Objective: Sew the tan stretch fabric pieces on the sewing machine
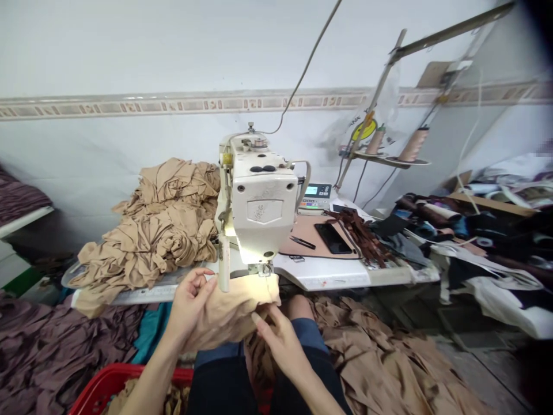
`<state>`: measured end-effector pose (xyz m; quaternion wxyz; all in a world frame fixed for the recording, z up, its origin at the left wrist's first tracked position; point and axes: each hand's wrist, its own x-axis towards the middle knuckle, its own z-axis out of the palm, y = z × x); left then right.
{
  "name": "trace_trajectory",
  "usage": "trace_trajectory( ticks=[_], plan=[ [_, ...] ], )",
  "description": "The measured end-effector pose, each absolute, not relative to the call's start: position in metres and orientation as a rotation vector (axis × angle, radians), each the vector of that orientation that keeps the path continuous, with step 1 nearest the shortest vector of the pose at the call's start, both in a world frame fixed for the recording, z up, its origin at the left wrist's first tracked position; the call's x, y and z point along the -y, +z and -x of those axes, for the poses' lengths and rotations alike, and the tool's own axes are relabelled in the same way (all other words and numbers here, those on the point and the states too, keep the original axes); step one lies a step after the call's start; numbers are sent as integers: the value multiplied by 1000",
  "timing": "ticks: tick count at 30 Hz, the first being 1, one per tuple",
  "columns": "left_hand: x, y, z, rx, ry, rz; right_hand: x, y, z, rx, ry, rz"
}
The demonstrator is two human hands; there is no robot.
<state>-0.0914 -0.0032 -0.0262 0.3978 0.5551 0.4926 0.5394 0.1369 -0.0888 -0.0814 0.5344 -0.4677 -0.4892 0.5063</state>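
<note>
- At the far left, a wooden-edged shelf (pixel 26 222) carries folded plum cloth, and a large heap of plum fabric (pixel 56 351) fills the lower-left corner.
- Near the bottom edge, a red plastic basket (pixel 129 383) holds crumpled tan cloth.
- On the bench's (pixel 328 275) left end, a tall pile of tan fabric (pixel 158 230) spills towards the front edge.
- The left hand (pixel 190 308) has its fingers curled closed on the beige cloth (pixel 228 314), just left of the needle.
- The beige cloth bunches at the bench's front edge, touching the machine's presser foot (pixel 264 268) and hanging over towards the lap.
- The right hand (pixel 280 346) grips a lower fold of the same cloth, its thumb and fingers closed.
- The white sewing machine (pixel 259 196) stands between the hands and the back wall, hiding part of the bench.
- Behind it sits a control box (pixel 315 197); small scissors (pixel 302 242) and a black phone (pixel 332 238) lie on a tan mat (pixel 302 236).
- Brown strips (pixel 358 236) lie near the bench's right end, below two thread cones (pixel 413 144) on a stand.
- Further right, mixed fabric scraps (pixel 475 253) heap up, and tan cloth (pixel 380 357) drapes down beside the knee.
</note>
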Motion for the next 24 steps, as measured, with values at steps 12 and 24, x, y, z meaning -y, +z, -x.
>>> trace_trajectory(
  ticks=[12,24],
  plan=[
    [49,-62,82,-1067,784,-1624,107,-81,-170,978,1454,1048],
    [89,-74,28,-741,342,-1564,137,-22,-178,1960,1274,1326]
  ],
)
